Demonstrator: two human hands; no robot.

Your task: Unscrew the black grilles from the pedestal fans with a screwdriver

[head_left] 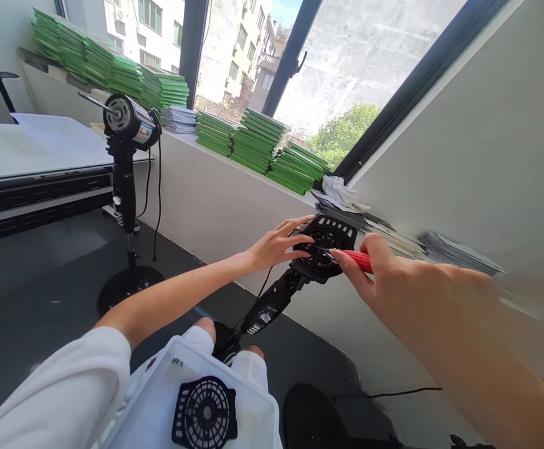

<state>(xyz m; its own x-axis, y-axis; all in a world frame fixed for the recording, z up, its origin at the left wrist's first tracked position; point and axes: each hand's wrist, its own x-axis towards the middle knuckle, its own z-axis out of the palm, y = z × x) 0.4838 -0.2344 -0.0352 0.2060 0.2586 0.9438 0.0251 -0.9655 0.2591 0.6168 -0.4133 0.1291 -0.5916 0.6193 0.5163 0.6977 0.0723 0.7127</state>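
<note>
No legible text or labels.

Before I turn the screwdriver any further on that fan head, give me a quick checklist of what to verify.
1. Left hand steadies the black fan motor housing: ok, fingers rest on its rim.
2. Right hand has a grip on the red-handled screwdriver: ok.
3. Screwdriver tip seated in a screw: cannot tell, the tip is too small and dark against the housing.
4. Fan stand braced: cannot tell, its base is hidden behind the knees.
5. Power cord unplugged: cannot tell, the plug is out of view.
6. White bin on the lap holds the removed black grille: ok.
</note>
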